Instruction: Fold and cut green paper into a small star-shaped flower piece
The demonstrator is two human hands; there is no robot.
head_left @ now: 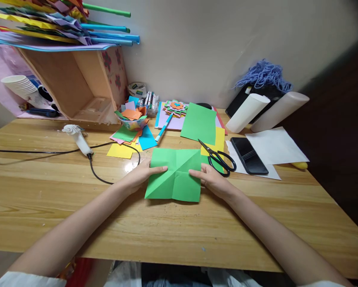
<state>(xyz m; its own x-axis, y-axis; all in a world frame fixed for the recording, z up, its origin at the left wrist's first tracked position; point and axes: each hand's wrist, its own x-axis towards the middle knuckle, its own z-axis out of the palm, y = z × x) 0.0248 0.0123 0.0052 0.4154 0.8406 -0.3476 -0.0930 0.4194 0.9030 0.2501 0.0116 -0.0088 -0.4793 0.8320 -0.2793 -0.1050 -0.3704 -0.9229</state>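
Observation:
A creased green paper square (175, 173) lies on the wooden table (167, 227) in front of me, with fold lines crossing at its middle. My left hand (143, 173) pinches its left edge, thumb on top of the sheet. My right hand (210, 178) pinches its right edge the same way. Both hands hold the sheet slightly raised off the table.
Black scissors (219, 159) lie just right of the paper, by a phone (249, 155) on white sheets. A glue gun (79, 139) with a black cord lies to the left. Coloured papers, a bowl of scraps (133, 119), a pen and white rolls (247, 113) sit behind.

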